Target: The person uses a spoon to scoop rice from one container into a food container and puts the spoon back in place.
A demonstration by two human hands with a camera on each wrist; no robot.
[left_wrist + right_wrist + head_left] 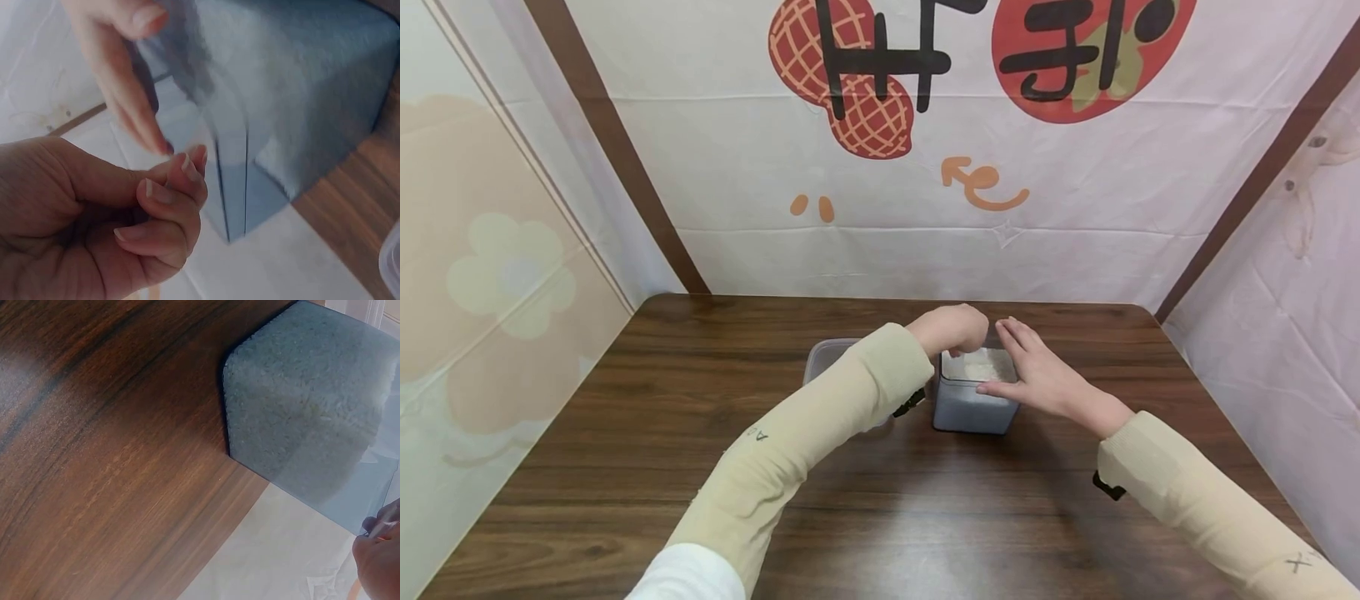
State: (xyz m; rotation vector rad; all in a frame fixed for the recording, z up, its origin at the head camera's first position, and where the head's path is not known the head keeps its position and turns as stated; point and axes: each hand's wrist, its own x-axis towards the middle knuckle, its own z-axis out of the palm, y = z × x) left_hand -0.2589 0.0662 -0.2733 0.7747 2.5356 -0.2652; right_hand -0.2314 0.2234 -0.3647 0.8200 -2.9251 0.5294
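A bluish see-through box of white rice stands near the back of the table. Over its left rim is my left hand, palm down. In the left wrist view its fingers curl in and the fingertips meet the thumb, with nothing visible between them. My right hand is at the box's right side, fingers stretched out toward the far rim and thumb along the near rim. Through the wall of the box, the right wrist view shows the rice piled up inside.
Left of the box, partly behind my left forearm, stands a clear plastic tub. Both sit on a dark wooden table. A printed white cloth wall rises right behind the table's back edge, with more cloth on both sides.
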